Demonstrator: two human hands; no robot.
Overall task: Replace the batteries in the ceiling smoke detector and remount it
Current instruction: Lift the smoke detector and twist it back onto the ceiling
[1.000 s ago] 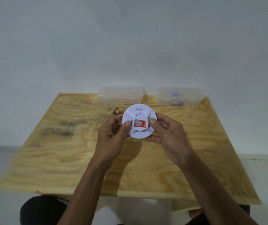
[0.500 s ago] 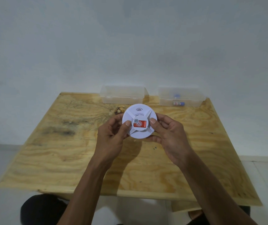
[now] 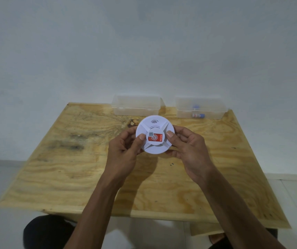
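Note:
A round white smoke detector (image 3: 155, 128) with a red sticker and a small code label on its face is held above the plywood table (image 3: 72, 168), face toward me. My left hand (image 3: 124, 151) grips its left rim with the thumb on the face. My right hand (image 3: 189, 150) grips the right rim, thumb on the face too. Its back side is hidden. Batteries (image 3: 198, 115) lie inside the clear box (image 3: 214, 112) at the back right.
A second clear plastic box (image 3: 136, 106), with nothing visible inside, stands at the back centre against the white wall. A dark knot (image 3: 131, 122) marks the wood just behind the detector. My dark-clothed knee (image 3: 48, 230) shows under the table's front edge.
Both hands and the detector have stayed in nearly the same place; the view has shifted slightly.

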